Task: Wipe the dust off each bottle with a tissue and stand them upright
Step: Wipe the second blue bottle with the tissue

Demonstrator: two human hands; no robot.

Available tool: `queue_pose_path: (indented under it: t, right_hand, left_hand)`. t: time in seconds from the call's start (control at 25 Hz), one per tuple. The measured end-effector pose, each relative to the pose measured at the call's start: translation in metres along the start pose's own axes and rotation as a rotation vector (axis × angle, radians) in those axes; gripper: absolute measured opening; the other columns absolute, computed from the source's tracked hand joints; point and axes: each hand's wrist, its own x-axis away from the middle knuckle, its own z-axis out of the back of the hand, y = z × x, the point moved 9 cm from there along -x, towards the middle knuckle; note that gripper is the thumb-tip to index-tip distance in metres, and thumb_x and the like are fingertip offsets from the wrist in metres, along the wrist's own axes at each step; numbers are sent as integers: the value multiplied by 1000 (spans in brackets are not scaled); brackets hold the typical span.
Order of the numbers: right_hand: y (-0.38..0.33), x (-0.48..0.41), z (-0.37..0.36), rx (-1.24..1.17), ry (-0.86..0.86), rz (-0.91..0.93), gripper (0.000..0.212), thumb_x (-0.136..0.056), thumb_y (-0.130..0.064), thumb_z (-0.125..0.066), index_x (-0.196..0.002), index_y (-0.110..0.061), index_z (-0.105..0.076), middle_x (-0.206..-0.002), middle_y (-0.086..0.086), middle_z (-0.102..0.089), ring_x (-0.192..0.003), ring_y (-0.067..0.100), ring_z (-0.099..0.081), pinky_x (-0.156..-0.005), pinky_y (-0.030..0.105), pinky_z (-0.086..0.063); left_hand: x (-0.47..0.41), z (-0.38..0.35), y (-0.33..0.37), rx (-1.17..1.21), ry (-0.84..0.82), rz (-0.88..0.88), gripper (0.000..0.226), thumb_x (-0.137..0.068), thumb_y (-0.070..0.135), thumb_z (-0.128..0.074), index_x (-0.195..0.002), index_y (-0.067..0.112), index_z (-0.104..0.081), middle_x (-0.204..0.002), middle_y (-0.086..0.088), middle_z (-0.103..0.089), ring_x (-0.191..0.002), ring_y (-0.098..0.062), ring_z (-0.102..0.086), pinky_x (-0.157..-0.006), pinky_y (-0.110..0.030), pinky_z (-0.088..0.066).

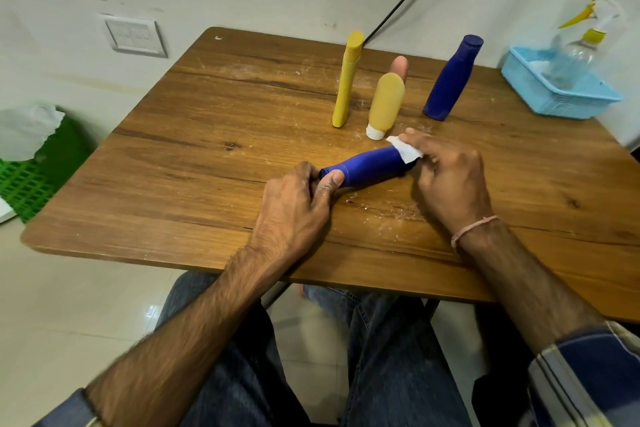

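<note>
A blue bottle (367, 166) lies on its side on the desk (207, 135) between both hands. The left hand (298, 204) grips its cap end; the right hand (450, 180) pinches a white tissue (407, 151) against its other end.

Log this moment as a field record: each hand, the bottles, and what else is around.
left hand: grips the lying blue bottle at its cap end
right hand: holds tissue against its other end
standing: tall yellow bottle, yellow tube on its cap, upright blue bottle, peach bottle partly hidden
surface: wooden table
aside: spray bottle in blue basket; green basket
</note>
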Motion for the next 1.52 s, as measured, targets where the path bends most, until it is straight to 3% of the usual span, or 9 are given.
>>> queue_pose_path:
  t: [0.12,0.32,0.48,0.6,0.88,1.0,1.12,1.28,1.52]
  right_hand:
    - [-16,5,-4,-44,-5,28,51,-85,12,-52,-129,-10,-62,-135,8,-62,-131,18,-53,-115,33,-36]
    - [-81,43,-19,-113,-103,432,53,-82,15,-52,-131,-4,-60,-135,12,-60,-133,21,-51,-114,39,-39]
    - [-13,25,-7,-63,-86,102,55,-82,15,-51,-130,-9,-61,-134,8,-62,-127,18,-57,-112,25,-37]
    - [15,22,-2,-20,-82,-97,48,-89,9,-52,-132,-10,-59,-136,6,-60,-127,14,-56,-110,19,-35]
    - [-73,62,-31,-131,-212,327,55,-87,11,-48,-139,-6,-53,-145,11,-51,-140,19,-42,-116,32,-33]
    - [-36,42,-26,-69,-202,210,52,-92,4,-48,-142,-9,-49,-147,9,-49,-141,17,-40,-117,37,-35]
    - [-8,27,-26,-11,-237,-18,46,-102,-19,-46,-147,-12,-40,-155,6,-38,-147,14,-27,-123,35,-20]
    - [-70,59,-45,-45,-332,234,57,-104,-39,-35,-153,-11,-28,-162,6,-23,-152,16,-10,-124,33,-9]
    - [-55,73,-32,-14,-385,426,53,-104,-34,-36,-151,-10,-33,-161,6,-24,-152,14,-13,-123,31,-16]
  left_hand:
    - [0,0,1,0,5,-6,39,-100,50,-51,-107,14,-67,-79,0,-65,-73,-16,-60,-56,-26,-38]
    - [2,3,3,2,26,-45,37,-96,47,-61,-104,11,-67,-81,-1,-68,-76,-20,-63,-64,-30,-44]
    - [3,4,2,60,-9,7,32,-85,31,-78,-112,20,-64,-86,7,-65,-81,-11,-62,-70,-20,-47]
    - [4,4,6,54,-20,-17,36,-81,22,-82,-112,19,-64,-84,6,-65,-81,-13,-63,-78,-30,-53]
    - [6,3,10,34,-3,-74,37,-69,7,-86,-96,16,-64,-73,6,-61,-70,-8,-59,-63,-19,-44]
    - [5,2,9,27,-5,-59,35,-69,9,-86,-96,17,-65,-77,5,-63,-73,-12,-60,-64,-19,-43]
    - [4,1,12,3,-4,-74,34,-69,11,-86,-96,17,-66,-79,7,-62,-75,-13,-59,-63,-16,-41]
    - [6,3,10,34,25,-78,32,-68,10,-88,-90,15,-65,-74,8,-62,-68,-9,-59,-59,-14,-43]
    - [4,4,6,61,18,-39,35,-65,8,-87,-93,16,-69,-71,6,-63,-66,-8,-59,-59,-7,-39]
